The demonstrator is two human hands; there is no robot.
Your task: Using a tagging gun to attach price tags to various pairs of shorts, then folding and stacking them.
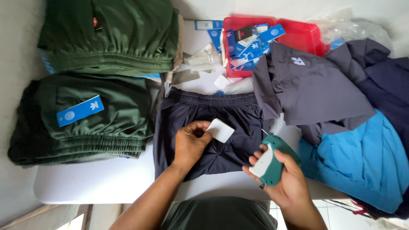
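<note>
A white table [98, 183] carries everything. Left of the hands lie two stacks of folded dark green garments [85, 119], the nearer stack topped by a blue hang tag [80, 110]. To the right of the hands spreads a heap of grey, navy and bright blue clothing [341, 119], with a red plastic tray [302, 36] of blue tags beyond it. Dark navy shorts [204, 136] lie flat directly under the left hand. The right hand [283, 179] is wrapped around a green and white tagging gun [270, 164], just right of the shorts. The left hand [191, 142] pinches a small white card tag [220, 130] at its fingertips, over the shorts.
</note>
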